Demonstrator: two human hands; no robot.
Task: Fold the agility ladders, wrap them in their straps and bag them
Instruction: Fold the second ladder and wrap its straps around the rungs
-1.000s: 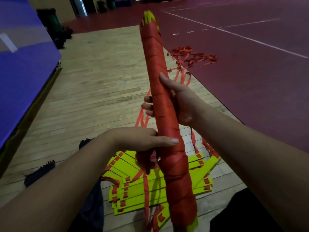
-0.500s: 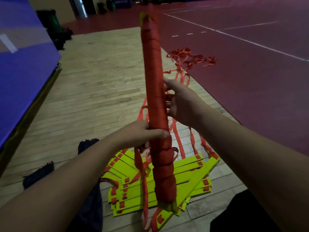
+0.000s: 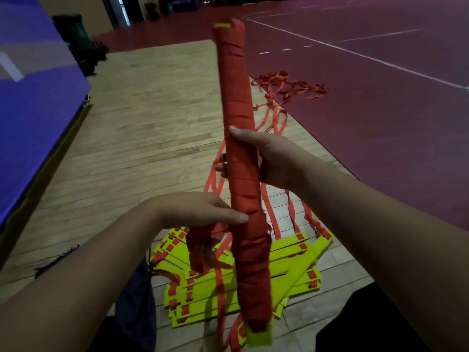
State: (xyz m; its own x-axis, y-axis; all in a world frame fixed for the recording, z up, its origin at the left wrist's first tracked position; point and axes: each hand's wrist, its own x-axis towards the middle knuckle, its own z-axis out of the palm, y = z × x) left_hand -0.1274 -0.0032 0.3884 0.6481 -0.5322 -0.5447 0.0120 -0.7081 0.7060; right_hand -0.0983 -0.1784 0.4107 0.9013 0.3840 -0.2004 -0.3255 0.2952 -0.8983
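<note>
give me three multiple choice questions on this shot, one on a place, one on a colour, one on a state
1. Where does the pile of yellow rungs lie?
A. on the wooden floor
B. on the blue mat
C. on the red court

2. What colour is the strap wound round the bundle?
A. blue
B. red
C. black

3. How is the bundle held?
A. it lies flat on the ground
B. both hands hold it, near upright
C. one hand only

Answers:
1 A, the rungs rest on wood planks below the bundle.
2 B, red wraps cover nearly its whole length.
3 B, the right hand curls round its middle and the left hand holds it lower down.
</note>
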